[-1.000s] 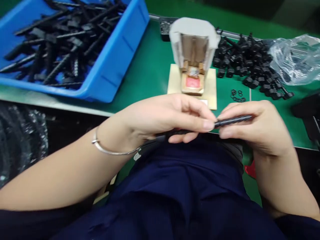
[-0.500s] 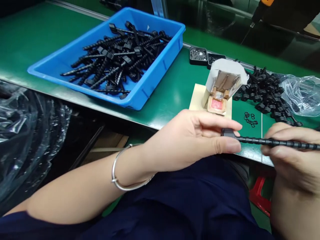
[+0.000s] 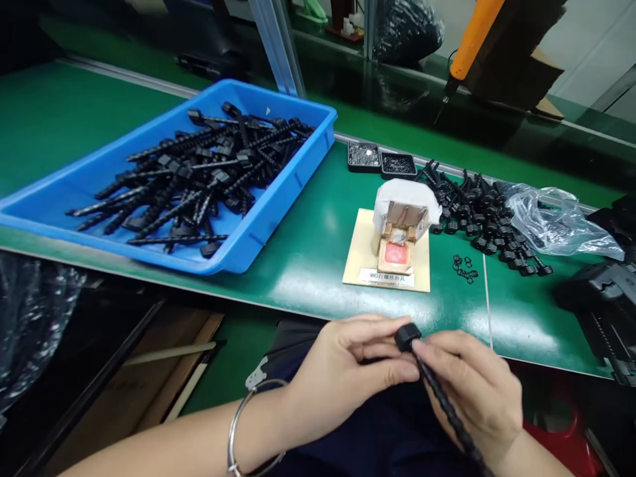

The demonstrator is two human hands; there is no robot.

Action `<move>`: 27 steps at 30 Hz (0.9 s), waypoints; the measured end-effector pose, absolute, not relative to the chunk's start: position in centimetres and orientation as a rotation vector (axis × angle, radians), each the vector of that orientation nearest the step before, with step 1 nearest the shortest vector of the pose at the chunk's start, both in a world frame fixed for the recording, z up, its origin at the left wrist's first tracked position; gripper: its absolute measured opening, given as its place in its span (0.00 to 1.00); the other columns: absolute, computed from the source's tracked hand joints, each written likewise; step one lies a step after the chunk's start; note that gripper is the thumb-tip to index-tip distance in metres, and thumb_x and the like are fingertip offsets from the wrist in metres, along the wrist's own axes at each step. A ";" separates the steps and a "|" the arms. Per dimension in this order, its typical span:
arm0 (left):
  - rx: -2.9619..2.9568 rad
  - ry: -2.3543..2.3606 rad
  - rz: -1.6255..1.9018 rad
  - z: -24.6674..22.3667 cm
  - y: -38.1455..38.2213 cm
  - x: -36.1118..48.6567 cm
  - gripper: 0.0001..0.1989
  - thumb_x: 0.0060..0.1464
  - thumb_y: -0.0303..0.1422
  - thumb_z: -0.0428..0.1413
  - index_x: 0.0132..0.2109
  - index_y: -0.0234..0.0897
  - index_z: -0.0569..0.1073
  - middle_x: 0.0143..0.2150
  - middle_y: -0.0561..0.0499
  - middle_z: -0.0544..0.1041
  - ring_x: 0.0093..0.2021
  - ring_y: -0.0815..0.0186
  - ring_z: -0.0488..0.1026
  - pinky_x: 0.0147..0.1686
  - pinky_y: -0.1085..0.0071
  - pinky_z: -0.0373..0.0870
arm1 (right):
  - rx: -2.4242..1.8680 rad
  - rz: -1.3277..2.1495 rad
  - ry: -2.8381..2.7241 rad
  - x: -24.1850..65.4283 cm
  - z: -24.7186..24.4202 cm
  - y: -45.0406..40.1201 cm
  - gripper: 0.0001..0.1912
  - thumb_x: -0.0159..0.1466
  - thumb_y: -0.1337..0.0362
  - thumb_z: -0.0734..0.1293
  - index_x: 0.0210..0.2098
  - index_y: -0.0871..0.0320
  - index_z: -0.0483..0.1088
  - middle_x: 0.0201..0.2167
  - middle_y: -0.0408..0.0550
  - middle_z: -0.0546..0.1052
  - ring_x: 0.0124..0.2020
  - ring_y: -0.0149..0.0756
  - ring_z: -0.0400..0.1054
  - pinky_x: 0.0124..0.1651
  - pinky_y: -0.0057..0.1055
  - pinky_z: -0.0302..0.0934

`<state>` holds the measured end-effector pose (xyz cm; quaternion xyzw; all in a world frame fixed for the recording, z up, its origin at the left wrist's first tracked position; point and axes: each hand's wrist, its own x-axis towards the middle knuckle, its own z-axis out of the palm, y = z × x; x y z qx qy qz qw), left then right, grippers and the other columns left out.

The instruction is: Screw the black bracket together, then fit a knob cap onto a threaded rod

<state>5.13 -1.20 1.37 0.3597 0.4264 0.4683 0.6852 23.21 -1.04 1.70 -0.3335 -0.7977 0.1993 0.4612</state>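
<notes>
A black ribbed rod with a blocky head [image 3: 451,414] slants down toward me, in front of the bench edge. My left hand [image 3: 355,361] has its fingers and thumb around the head end. Just below the head, my right hand [image 3: 474,384] pinches the rod at its neck. Beyond the hands, a fixture [image 3: 405,205] with a raised white lid and a pink pad stands on a cream base plate [image 3: 355,255]. Several small black rings [image 3: 466,270] lie on the bench to the right of it.
A blue bin [image 3: 278,228] full of similar black rods sits at the left. Two small trays [image 3: 364,156] of tiny parts stand behind the fixture. More black parts [image 3: 489,218] and a clear plastic bag [image 3: 551,215] lie right. An orange screwdriver [image 3: 474,43] hangs above.
The rod has swung from nearly level to slanting toward me. My right hand has slid along it up to the head, beside my left hand. The view has tilted upward and turned right.
</notes>
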 end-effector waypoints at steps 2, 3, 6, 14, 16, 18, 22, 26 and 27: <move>1.003 0.984 1.078 0.6 -1.4 4.8 0.16 0.44 0.24 0.70 0.43 0.38 0.84 0.37 0.49 0.84 0.32 0.62 0.82 0.34 0.69 0.83 | -0.745 0.477 -1.924 22.9 0.7 -1.4 0.17 0.67 0.79 0.63 0.53 0.64 0.74 0.35 0.55 0.76 0.36 0.37 0.73 0.34 0.30 0.70; 1.120 1.000 1.093 0.4 -1.4 4.6 0.15 0.46 0.23 0.68 0.43 0.39 0.85 0.35 0.49 0.83 0.31 0.63 0.82 0.33 0.71 0.82 | -0.724 0.511 -1.919 22.9 0.3 -1.5 0.17 0.67 0.80 0.62 0.52 0.65 0.74 0.35 0.55 0.76 0.36 0.37 0.73 0.34 0.30 0.71; 1.443 1.005 1.111 0.1 -1.1 4.0 0.16 0.50 0.20 0.65 0.46 0.40 0.84 0.33 0.49 0.83 0.30 0.66 0.80 0.32 0.75 0.79 | -0.749 0.753 -1.871 23.3 -0.2 -1.5 0.18 0.67 0.81 0.61 0.51 0.61 0.75 0.35 0.53 0.77 0.35 0.34 0.74 0.36 0.26 0.71; 1.858 0.859 1.004 1.2 -0.8 4.0 0.19 0.59 0.19 0.53 0.54 0.39 0.75 0.35 0.47 0.78 0.33 0.66 0.75 0.33 0.74 0.74 | -1.076 1.896 -1.065 23.5 0.8 0.2 0.25 0.40 0.65 0.86 0.33 0.58 0.74 0.26 0.40 0.78 0.27 0.27 0.74 0.33 0.16 0.70; 1.919 0.846 0.961 1.1 -0.9 3.9 0.19 0.60 0.19 0.52 0.55 0.38 0.74 0.35 0.47 0.76 0.33 0.66 0.73 0.32 0.74 0.73 | -1.110 2.027 -0.974 23.2 1.1 0.7 0.28 0.37 0.65 0.87 0.29 0.59 0.69 0.21 0.37 0.75 0.23 0.24 0.70 0.28 0.13 0.65; 1.961 0.837 0.927 0.8 -1.0 3.7 0.20 0.60 0.18 0.51 0.56 0.37 0.72 0.35 0.47 0.75 0.33 0.66 0.72 0.33 0.74 0.73 | -1.102 2.030 -0.985 23.1 1.1 0.8 0.27 0.40 0.63 0.86 0.28 0.60 0.67 0.22 0.37 0.74 0.22 0.22 0.67 0.27 0.13 0.63; 1.967 0.776 0.884 0.3 -1.1 2.8 0.23 0.61 0.18 0.51 0.61 0.37 0.69 0.36 0.46 0.75 0.34 0.65 0.71 0.35 0.73 0.73 | -1.011 1.806 -1.211 23.4 0.2 -0.2 0.17 0.53 0.62 0.81 0.32 0.60 0.71 0.26 0.39 0.73 0.27 0.24 0.70 0.33 0.15 0.66; 1.964 0.687 0.885 0.0 -0.8 1.9 0.26 0.60 0.17 0.52 0.64 0.37 0.68 0.37 0.46 0.74 0.34 0.65 0.71 0.35 0.73 0.73 | -0.859 1.410 -1.571 23.8 -0.8 -1.0 0.07 0.64 0.69 0.72 0.40 0.55 0.74 0.32 0.42 0.73 0.31 0.27 0.71 0.36 0.20 0.69; 1.969 0.675 0.894 0.0 -0.8 1.8 0.27 0.60 0.17 0.53 0.64 0.37 0.67 0.37 0.45 0.74 0.35 0.64 0.71 0.35 0.73 0.74 | -0.820 1.313 -1.644 23.8 -1.0 -1.0 0.09 0.64 0.71 0.71 0.43 0.54 0.74 0.33 0.43 0.73 0.32 0.28 0.71 0.37 0.21 0.69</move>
